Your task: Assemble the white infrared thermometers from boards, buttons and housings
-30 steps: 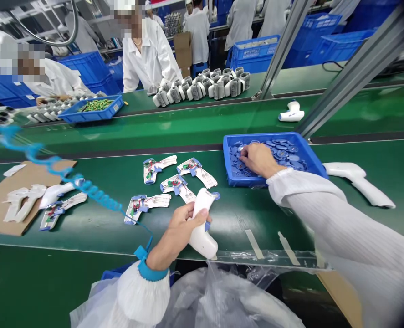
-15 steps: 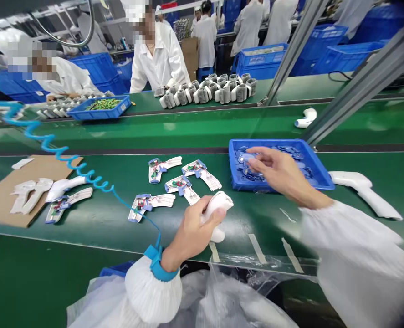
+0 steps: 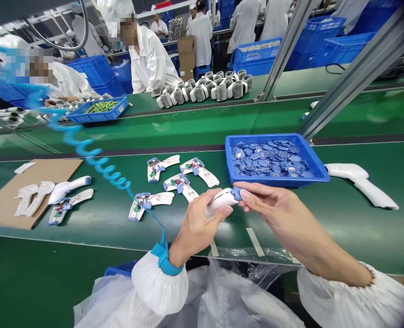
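Observation:
My left hand (image 3: 196,225) is wrapped around a white thermometer shell (image 3: 219,200), held over the green bench near its front edge. My right hand (image 3: 273,205) pinches a small blue part (image 3: 236,193) against the tip of that shell. Just behind my hands stands a blue tray (image 3: 316,166) filled with several small blue parts. A blue coiled cord (image 3: 95,161) runs from the band on my left wrist up to the left.
Several open thermometer halves (image 3: 179,182) with circuit boards lie left of the tray. A finished white thermometer (image 3: 360,182) lies right of it. A cardboard sheet (image 3: 34,180) with more shells sits at the left. Other workers in white coats stand behind the conveyor (image 3: 188,127).
My right hand left the blue tray with a small blue part and came to the shell's tip. My left hand turned the shell and raised it slightly.

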### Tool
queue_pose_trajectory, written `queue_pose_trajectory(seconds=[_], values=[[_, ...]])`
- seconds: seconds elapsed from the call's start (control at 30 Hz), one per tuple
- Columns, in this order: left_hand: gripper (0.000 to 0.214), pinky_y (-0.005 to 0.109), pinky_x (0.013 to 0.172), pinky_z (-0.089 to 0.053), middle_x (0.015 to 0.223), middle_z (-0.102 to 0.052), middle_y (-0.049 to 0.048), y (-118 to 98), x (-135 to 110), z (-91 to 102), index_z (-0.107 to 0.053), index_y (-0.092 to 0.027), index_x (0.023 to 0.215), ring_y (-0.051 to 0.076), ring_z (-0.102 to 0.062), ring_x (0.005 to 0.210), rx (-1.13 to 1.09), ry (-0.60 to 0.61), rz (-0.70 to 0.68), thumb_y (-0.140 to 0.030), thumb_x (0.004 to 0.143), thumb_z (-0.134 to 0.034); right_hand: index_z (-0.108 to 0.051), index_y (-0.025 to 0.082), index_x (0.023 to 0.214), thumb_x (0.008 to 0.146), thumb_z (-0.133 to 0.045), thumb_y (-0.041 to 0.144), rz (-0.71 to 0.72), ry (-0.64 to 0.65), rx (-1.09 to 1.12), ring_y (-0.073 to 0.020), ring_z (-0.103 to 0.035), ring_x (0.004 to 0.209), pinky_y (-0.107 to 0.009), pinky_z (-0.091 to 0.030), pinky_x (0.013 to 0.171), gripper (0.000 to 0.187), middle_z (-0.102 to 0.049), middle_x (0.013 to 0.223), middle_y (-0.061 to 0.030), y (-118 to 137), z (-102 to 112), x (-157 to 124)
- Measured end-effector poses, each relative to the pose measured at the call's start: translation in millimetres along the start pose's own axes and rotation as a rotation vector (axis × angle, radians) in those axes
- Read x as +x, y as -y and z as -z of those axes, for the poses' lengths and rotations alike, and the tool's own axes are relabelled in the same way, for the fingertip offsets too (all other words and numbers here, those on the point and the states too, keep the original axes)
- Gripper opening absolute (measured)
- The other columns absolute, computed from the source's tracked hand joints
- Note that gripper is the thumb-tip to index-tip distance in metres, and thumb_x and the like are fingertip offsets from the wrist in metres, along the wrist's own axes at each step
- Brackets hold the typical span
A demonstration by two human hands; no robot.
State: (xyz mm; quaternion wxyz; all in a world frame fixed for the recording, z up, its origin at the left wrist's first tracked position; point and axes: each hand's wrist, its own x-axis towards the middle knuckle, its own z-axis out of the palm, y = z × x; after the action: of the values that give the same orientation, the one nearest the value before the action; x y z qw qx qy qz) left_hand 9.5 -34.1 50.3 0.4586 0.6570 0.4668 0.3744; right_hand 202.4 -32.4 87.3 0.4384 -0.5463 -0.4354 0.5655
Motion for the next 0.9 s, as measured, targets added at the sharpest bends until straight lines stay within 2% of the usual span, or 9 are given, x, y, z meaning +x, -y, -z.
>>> queue_pose_trajectory(seconds=[0.07, 0.17, 0.27, 0.33, 0.5, 0.67, 0.8, 0.9], values=[[0.033, 0.034, 0.089, -0.049, 0.115, -0.071, 0.0047, 2, 0, 0.0, -0.065, -0.021, 0.126, 0.021, -0.064, 0.099, 0.013, -0.005, -0.006, -0.042, 0.101, -0.063, -0.081, 0.023, 0.11, 0.081, -0.081, 0.056, 0.094, 0.039, -0.074, -0.0163, -0.065, 0.078, -0.032, -0.059, 0.075, 0.044, -0.075, 0.099, -0.0071, -3, 0, -1], [0.034, 0.039, 0.096, -0.048, 0.124, -0.071, 0.0063, 5, 0, -0.1, -0.064, -0.021, 0.129, 0.025, -0.064, 0.109, 0.05, -0.009, -0.024, -0.042, 0.102, -0.062, -0.081, 0.024, 0.11, 0.09, -0.072, 0.05, 0.319, 0.02, -0.294, -0.0186, -0.068, 0.088, -0.033, -0.058, 0.077, 0.034, -0.072, 0.113, -0.0075, -7, -4, -2], [0.035, 0.042, 0.103, -0.047, 0.13, -0.069, 0.006, 8, 0, -0.9, -0.063, -0.023, 0.133, 0.026, -0.063, 0.115, 0.091, -0.014, -0.067, -0.043, 0.103, -0.06, -0.08, 0.023, 0.112, 0.098, -0.063, 0.04, 0.498, -0.011, -0.549, -0.0208, -0.07, 0.099, -0.034, -0.057, 0.086, 0.028, -0.074, 0.115, -0.0062, -9, -8, -2], [0.035, 0.043, 0.105, -0.046, 0.131, -0.069, 0.0058, 9, 0, -1.9, -0.062, -0.024, 0.134, 0.026, -0.063, 0.117, 0.098, -0.027, -0.092, -0.043, 0.105, -0.058, -0.079, 0.022, 0.115, 0.101, -0.059, 0.035, 0.561, -0.023, -0.626, -0.0202, -0.072, 0.098, -0.033, -0.057, 0.085, 0.027, -0.075, 0.113, -0.0053, -9, -10, -2], [0.037, 0.045, 0.106, -0.047, 0.13, -0.07, 0.0064, 7, -1, -2.0, -0.061, -0.023, 0.135, 0.026, -0.065, 0.115, 0.095, -0.036, -0.089, -0.044, 0.106, -0.055, -0.079, 0.022, 0.113, 0.099, -0.065, 0.036, 0.631, -0.112, -0.722, -0.0228, -0.075, 0.094, -0.033, -0.062, 0.076, 0.025, -0.078, 0.107, -0.005, -10, -5, -1], [0.033, 0.041, 0.099, -0.05, 0.124, -0.072, 0.0049, 8, 3, -2.0, -0.062, -0.025, 0.133, 0.024, -0.067, 0.108, 0.196, -0.019, -0.106, -0.042, 0.105, -0.056, -0.078, 0.019, 0.116, 0.102, -0.058, 0.028, 0.71, -0.082, -0.849, -0.0224, -0.075, 0.091, -0.032, -0.062, 0.072, 0.026, -0.077, 0.11, -0.008, -7, -7, 0], [0.026, 0.038, 0.083, -0.052, 0.105, -0.076, 0.0078, 14, 9, -9.4, -0.067, -0.019, 0.113, 0.024, -0.069, 0.092, 0.314, -0.084, -0.242, -0.038, 0.104, -0.053, -0.074, 0.023, 0.11, 0.104, -0.049, 0.027, 0.665, -0.004, -0.785, -0.018, -0.071, 0.086, -0.029, -0.058, 0.072, 0.026, -0.074, 0.102, -0.0046, -11, -16, 1], [0.022, 0.038, 0.079, -0.051, 0.096, -0.076, 0.0071, 14, 7, -15.5, -0.067, -0.02, 0.105, 0.024, -0.069, 0.085, 0.447, -0.093, -0.289, -0.037, 0.1, -0.055, -0.07, 0.022, 0.1, 0.104, -0.051, 0.034, 0.598, -0.105, -0.738, -0.0166, -0.067, 0.079, -0.029, -0.054, 0.072, 0.022, -0.069, 0.091, -0.0028, -23, -10, -3]])
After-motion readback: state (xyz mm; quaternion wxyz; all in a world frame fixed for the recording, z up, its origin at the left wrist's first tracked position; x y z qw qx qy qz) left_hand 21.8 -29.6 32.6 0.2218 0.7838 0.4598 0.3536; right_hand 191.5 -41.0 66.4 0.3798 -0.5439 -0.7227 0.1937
